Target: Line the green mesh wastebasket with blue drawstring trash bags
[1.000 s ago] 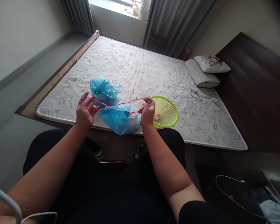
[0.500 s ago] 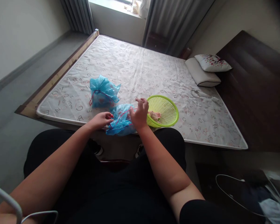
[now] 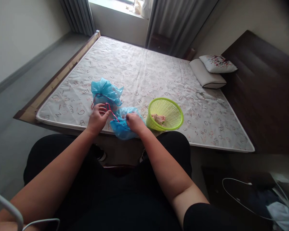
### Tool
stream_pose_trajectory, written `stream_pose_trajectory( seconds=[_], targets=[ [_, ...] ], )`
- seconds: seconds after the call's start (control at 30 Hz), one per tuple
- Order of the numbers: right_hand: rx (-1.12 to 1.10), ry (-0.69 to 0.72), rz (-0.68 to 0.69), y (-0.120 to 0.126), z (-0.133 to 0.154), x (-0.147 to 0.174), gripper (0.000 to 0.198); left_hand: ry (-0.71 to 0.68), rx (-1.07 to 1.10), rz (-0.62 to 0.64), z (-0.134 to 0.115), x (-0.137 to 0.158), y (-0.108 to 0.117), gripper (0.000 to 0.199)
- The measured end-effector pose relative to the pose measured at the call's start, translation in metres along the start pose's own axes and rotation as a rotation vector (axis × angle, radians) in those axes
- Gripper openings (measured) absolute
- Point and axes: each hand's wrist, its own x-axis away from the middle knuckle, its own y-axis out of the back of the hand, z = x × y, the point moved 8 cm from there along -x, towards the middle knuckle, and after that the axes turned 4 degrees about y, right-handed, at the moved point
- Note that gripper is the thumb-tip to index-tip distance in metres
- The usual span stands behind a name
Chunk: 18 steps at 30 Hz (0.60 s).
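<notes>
**Both hands at the near bag, just left of the basket**

OK so the near bag is thin blue plastic, sitting right at the mattress edge, with a bit of it showing past that edge. It's left of the basket, with a small strip of mattress between the two.

Right hand is on the basket's side of the bag, pressed down against the plastic. Its grip is bunched up, fingers folded in. Can't tell if it's got cord, plastic or nothing in there, the fingertips are hidden.

Left hand is the one farther left of the basket. Its grip is about half open, fingers curled, clear gap to the thumb. A loop of red cord rises from the bag to the thumb tip. Looks like it's touching, but honestly can't tell whether it's hooked on or just brushing.

The far bag, also blue with a red string, sits on the mattress left of the basket and farther back, just beyond the left hand. Nobody's holding it.

The basket itself is lime green mesh, tipped so its mouth leans right, with some crumpled pale pink cloth inside. Way off to the right of it and farther back: a printed pillow lying on a plain cushion, by the dark headboard.
</notes>
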Motion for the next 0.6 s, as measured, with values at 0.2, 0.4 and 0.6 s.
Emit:
stream_pose_trajectory(
  seconds=[0.2, 0.4, 0.6],
  targets=[
    [-0.365, -0.116, -0.225, 0.026, -0.002, -0.001, 0.012, 0.111, -0.211, 0.133, 0.01, 0.016, -0.022, 0.112],
    [-0.704, -0.05, -0.283, 0.024, 0.012, 0.002, 0.017, 0.004, -0.109, 0.101, -0.015, 0.021, -0.013, 0.073],
    [-1.032, -0.069, -0.346, 0.023, 0.01, 0.0, 0.03, -0.16, -0.134, -0.01, -0.039, 0.031, 0.001, 0.084]
  ],
)
